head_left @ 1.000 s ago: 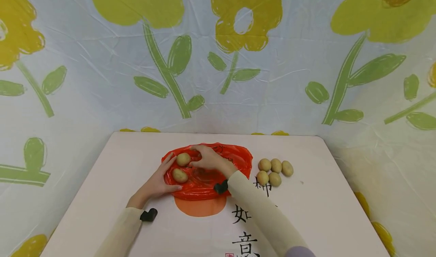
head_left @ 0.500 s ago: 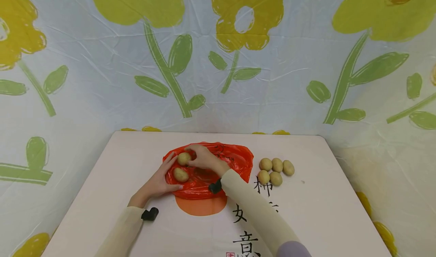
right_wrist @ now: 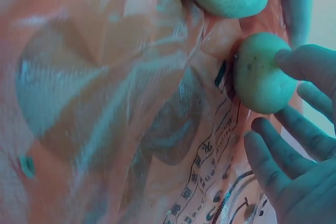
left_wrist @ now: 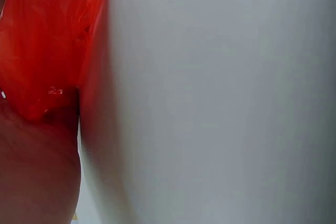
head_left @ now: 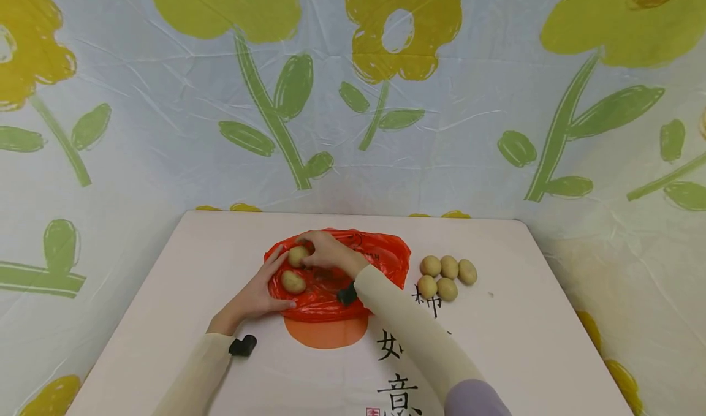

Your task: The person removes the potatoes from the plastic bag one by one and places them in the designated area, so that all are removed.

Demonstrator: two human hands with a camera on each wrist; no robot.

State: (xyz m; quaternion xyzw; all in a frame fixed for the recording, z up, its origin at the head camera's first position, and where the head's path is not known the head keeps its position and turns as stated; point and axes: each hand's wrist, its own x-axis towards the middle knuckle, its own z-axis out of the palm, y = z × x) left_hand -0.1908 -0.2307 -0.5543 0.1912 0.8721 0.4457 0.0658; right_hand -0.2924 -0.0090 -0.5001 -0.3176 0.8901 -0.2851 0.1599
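Observation:
A red plastic bag (head_left: 380,253) lies flattened on the table, with two potatoes on its left part. My right hand (head_left: 331,253) reaches over the bag and pinches the farther potato (right_wrist: 262,74) between thumb and fingers. The nearer potato (head_left: 293,282) lies between my hands, untouched. Along the bag's left edge rests my left hand (head_left: 258,294), fingers and thumb spread wide. In the left wrist view, part of that hand (left_wrist: 37,171) shows beside the red plastic; its fingertips are out of sight there.
Several potatoes (head_left: 447,268) sit in a cluster on the table right of the bag. The white table (head_left: 513,342) bears black characters and an orange shape (head_left: 325,335) by the bag's near edge. A flower-printed cloth (head_left: 441,128) hangs behind and at the sides.
My right hand has moved slightly left, and its fingers have closed in on the farther potato. My left hand keeps its place at the bag's left edge.

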